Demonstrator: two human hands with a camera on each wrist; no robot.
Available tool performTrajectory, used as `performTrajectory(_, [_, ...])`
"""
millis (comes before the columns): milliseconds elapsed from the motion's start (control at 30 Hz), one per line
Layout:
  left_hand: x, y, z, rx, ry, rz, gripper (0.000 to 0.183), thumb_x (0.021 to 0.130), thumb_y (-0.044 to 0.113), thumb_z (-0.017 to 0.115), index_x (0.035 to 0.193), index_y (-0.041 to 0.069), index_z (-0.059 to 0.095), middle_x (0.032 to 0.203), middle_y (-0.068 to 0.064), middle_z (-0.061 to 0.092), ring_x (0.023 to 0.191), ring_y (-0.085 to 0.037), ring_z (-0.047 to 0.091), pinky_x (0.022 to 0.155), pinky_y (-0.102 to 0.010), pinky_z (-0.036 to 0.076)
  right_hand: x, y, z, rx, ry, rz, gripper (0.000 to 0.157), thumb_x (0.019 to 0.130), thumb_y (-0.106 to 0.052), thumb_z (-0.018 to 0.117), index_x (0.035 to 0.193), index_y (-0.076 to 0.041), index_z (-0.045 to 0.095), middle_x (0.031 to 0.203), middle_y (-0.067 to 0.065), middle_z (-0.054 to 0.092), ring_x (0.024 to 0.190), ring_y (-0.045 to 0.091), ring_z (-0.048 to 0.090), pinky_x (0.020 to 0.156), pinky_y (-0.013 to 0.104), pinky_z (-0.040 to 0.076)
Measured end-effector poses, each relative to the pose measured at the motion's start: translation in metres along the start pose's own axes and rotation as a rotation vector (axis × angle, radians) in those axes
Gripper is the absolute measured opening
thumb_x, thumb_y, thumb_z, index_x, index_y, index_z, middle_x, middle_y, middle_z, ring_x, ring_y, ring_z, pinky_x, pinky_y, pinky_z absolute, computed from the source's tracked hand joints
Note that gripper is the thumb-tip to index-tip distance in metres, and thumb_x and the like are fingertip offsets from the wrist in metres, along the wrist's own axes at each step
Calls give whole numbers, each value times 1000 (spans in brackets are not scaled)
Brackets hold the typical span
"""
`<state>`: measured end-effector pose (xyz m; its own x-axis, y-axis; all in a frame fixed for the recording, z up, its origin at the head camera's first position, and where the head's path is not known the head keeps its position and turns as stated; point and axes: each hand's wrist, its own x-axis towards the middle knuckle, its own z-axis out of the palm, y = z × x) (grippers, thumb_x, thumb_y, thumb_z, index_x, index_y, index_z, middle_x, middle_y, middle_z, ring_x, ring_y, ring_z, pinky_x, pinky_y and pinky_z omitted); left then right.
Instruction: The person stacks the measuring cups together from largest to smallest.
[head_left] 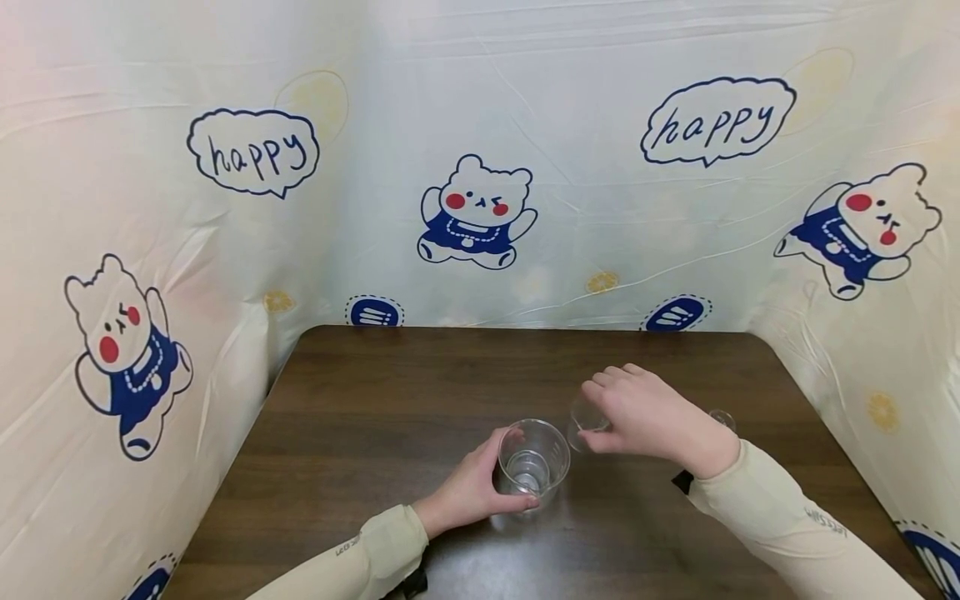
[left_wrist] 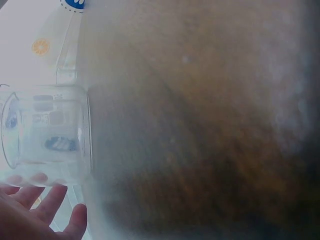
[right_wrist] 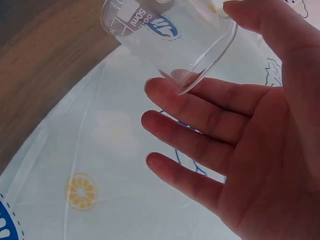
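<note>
In the head view, a clear glass beaker [head_left: 551, 475] stands on the brown table, and my left hand [head_left: 471, 487] holds it round the side between thumb and fingers. The left wrist view has the same beaker [left_wrist: 55, 130] with the left hand's fingers [left_wrist: 52, 202] against its wall. Whether it contains clear liquid I cannot tell. Just right of it, my right hand [head_left: 645, 417] pinches a smaller glass beaker [head_left: 581, 429] near its rim. This beaker [right_wrist: 165, 30] carries a 50ml mark and a blue label in the right wrist view; the other fingers extend below it.
A small clear glass object [head_left: 722, 419] is partly hidden behind the right wrist. The dark brown wooden table [head_left: 390, 383] has rounded far corners. A pale curtain [head_left: 600, 208] printed with cartoon bears surrounds it on the back and sides.
</note>
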<state>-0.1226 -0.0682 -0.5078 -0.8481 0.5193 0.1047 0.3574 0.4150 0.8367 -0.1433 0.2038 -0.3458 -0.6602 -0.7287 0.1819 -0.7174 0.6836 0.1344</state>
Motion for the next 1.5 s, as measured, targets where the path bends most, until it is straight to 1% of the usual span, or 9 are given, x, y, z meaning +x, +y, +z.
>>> performTrajectory(233, [0, -1, 1, -2, 1, -10, 93, 80, 52, 88, 152, 19, 40, 146, -1, 57, 130, -18, 56, 109, -41, 46, 8, -4, -9, -28, 37, -31, 36, 82, -43, 81, 83, -14, 60, 74, -4, 57, 74, 19, 57, 74, 38, 51])
performTrajectory(400, [0, 0, 1, -6, 1, -14, 92, 79, 51, 89, 151, 18, 41, 146, -1, 57, 130, -18, 56, 109, -41, 46, 13, -8, -10, -23, 39, -41, 35, 83, -44, 81, 86, -14, 64, 77, -4, 61, 78, 19, 60, 76, 38, 53])
performTrajectory(500, [0, 0, 0, -4, 5, -12, 92, 79, 51, 89, 151, 19, 41, 145, -1, 57, 128, -17, 57, 108, -41, 47, 15, -10, -10, -25, 42, -44, 36, 82, -45, 81, 87, -14, 64, 77, -5, 60, 78, 19, 61, 76, 38, 53])
performTrajectory(767, [1, 1, 0, 12, 15, 13, 91, 79, 48, 90, 149, 17, 42, 143, -2, 58, 126, -17, 58, 107, -39, 48, 23, -17, -14, 10, 26, -67, 36, 83, -44, 81, 91, -11, 68, 79, -4, 62, 80, 19, 61, 77, 38, 52])
performTrajectory(1000, [0, 0, 0, 8, 11, 17, 90, 80, 49, 89, 150, 16, 42, 144, -2, 58, 128, -20, 58, 108, -40, 48, 32, -21, -6, 77, -8, -130, 34, 85, -43, 80, 95, -11, 70, 85, -3, 66, 85, 18, 62, 84, 40, 53])
performTrajectory(1133, [0, 0, 0, 10, 11, 14, 90, 80, 51, 88, 150, 19, 41, 144, -1, 58, 126, -18, 58, 106, -40, 48, 36, -23, -3, 108, -35, -162, 36, 85, -43, 81, 97, -11, 70, 89, -3, 67, 89, 19, 63, 88, 40, 53])
performTrajectory(1300, [-1, -1, 0, 18, 13, 14, 91, 80, 52, 88, 151, 20, 41, 143, 1, 58, 123, -15, 59, 104, -38, 50, 38, -27, 0, 119, -40, -188, 36, 83, -41, 83, 96, -11, 69, 89, -4, 67, 89, 18, 63, 87, 39, 53])
performTrajectory(1500, [-1, -1, 0, 33, 17, 11, 92, 80, 52, 88, 152, 19, 40, 142, 0, 58, 123, -16, 59, 103, -38, 50, 40, -30, 5, 111, -56, -215, 36, 82, -40, 84, 98, -11, 70, 91, -3, 68, 92, 18, 62, 87, 39, 53])
